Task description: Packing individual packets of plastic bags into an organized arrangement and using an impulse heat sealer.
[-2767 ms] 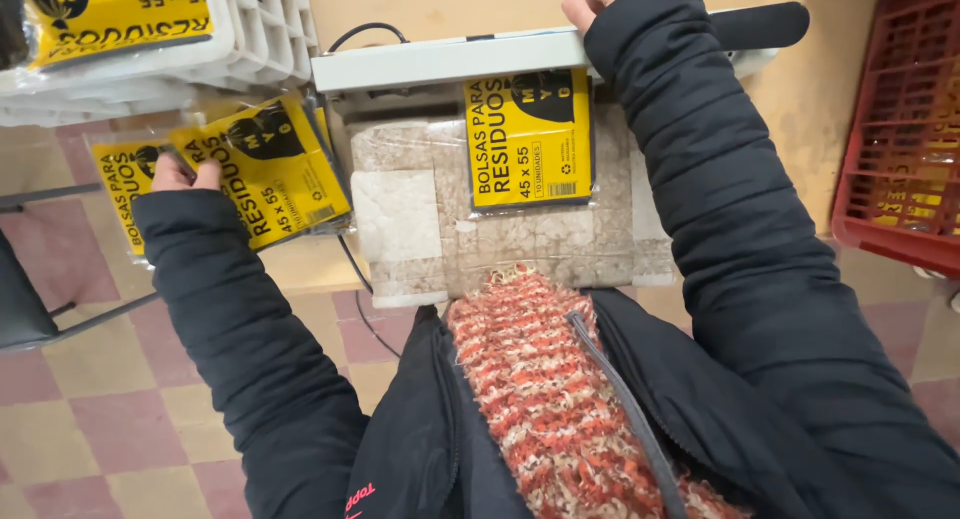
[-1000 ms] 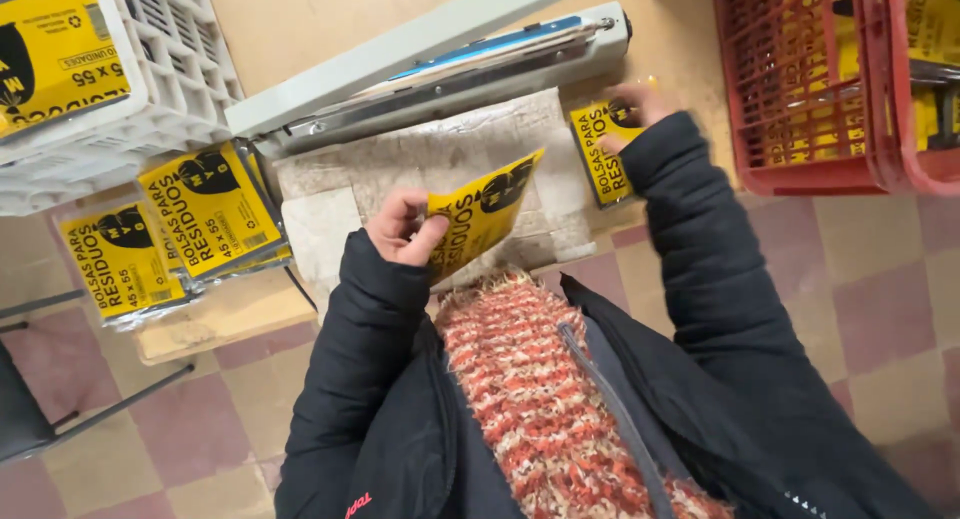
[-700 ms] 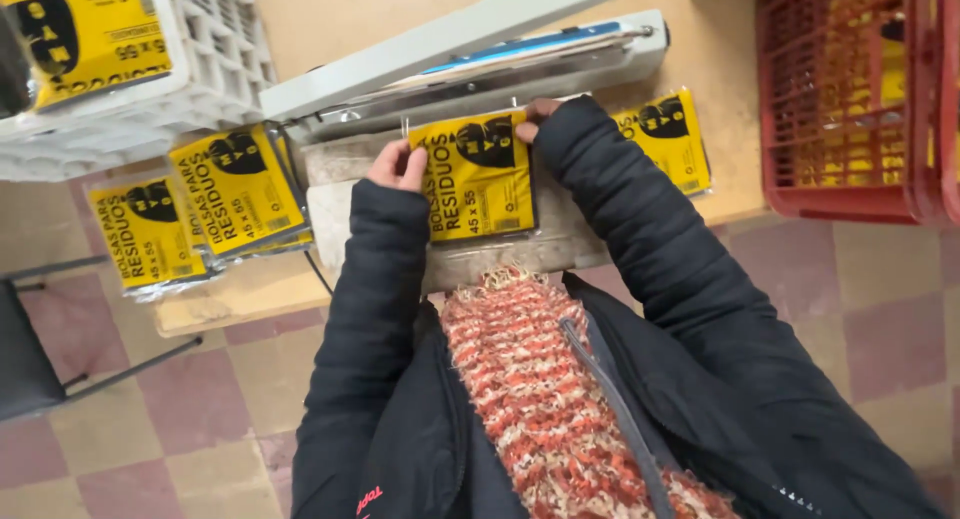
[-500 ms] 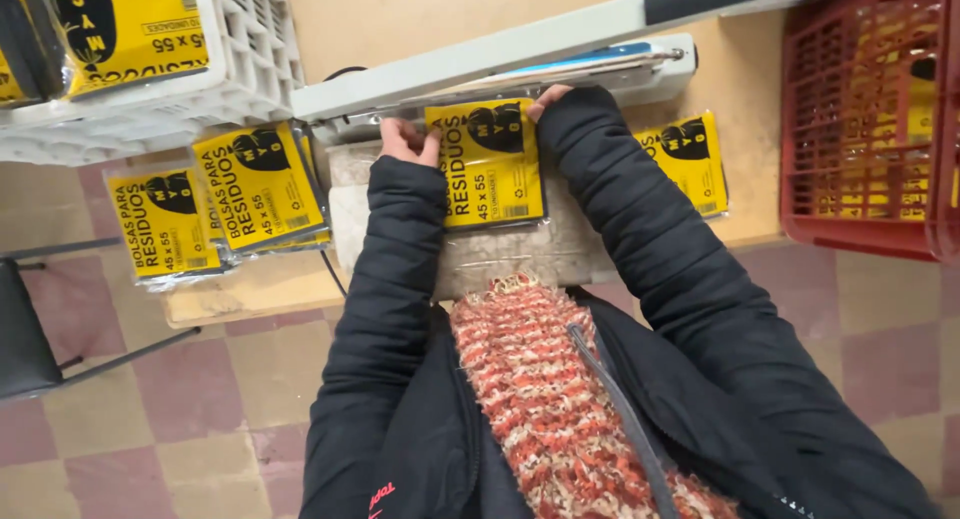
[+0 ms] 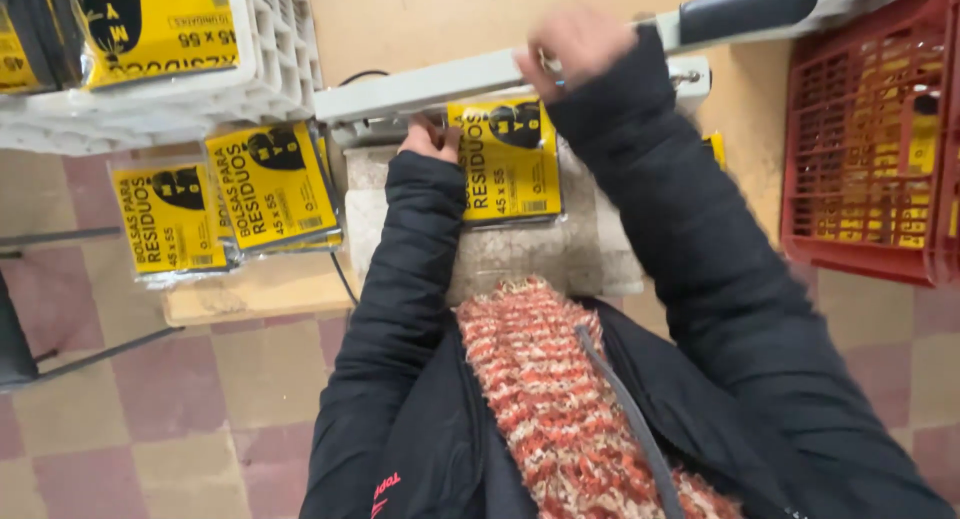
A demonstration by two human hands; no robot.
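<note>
Under my right hand [image 5: 580, 44] runs the long sealer arm [image 5: 480, 77], fingers closed over it. Below that grip lies the yellow packet [image 5: 505, 159] on the surface [image 5: 530, 259], its top edge tucked beneath the arm, my left hand [image 5: 432, 139] pinching its corner. Pressing down could catch those left fingertips or seal the packet crooked.

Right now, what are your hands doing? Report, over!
Left hand pinching the yellow packet at its top corner. Right hand on the sealer bar, grip blurred. Nothing blocking the packet.
</note>
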